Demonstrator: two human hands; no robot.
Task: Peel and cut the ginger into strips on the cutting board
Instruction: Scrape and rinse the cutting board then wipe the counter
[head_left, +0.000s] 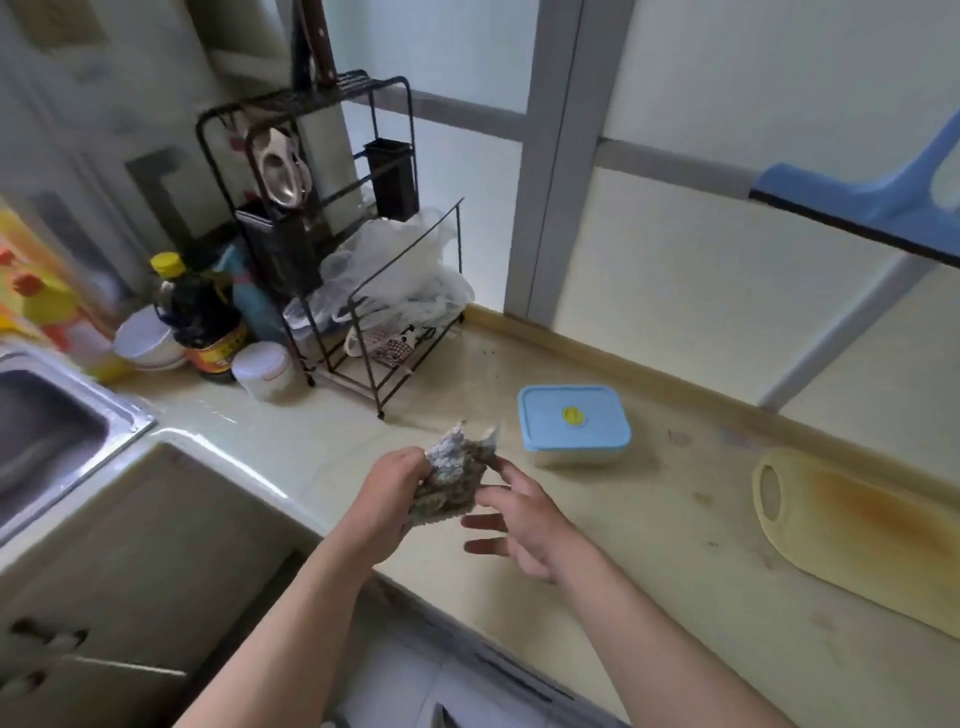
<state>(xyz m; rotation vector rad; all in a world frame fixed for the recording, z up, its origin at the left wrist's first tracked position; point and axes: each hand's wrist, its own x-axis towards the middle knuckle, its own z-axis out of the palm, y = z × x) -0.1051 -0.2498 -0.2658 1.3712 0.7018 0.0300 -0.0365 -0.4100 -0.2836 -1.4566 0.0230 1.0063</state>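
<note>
The head view is smeared by motion, most of all at the left edge, where a steel sink (47, 436) and some yellow bottles beside it run out of the picture. The cutting board (862, 525) lies flat on the counter (649, 545) at the far right, well apart from both hands, and the frame cuts off its right end. It is pale yellow plastic with an oval grip hole at its near end and a broad orange-brown stain along its middle; nothing rests on the part that shows.

The left hand (387, 499) grips a grey, mottled dishcloth (457, 478) above the counter's front edge, its fingers curled round the cloth's left side. The right hand (524, 525) has its fingers spread; its forefinger and thumb meet the cloth's right edge, but the blur hides whether they pinch it or only touch it.

Beyond the cloth stands a rectangular food box (571, 421) with a light blue lid and a round yellow button in the lid's middle. Further left, a black wire rack (332, 234) holds dark handles and crumpled clear plastic bags (400, 270). Next to it stand a dark sauce bottle (200, 312) with a yellow cap, a white jar (265, 369) and stacked white bowls (145, 338). The bottle bears a red and orange label, and the jar has red markings; the writing on both is too blurred to read.
</note>
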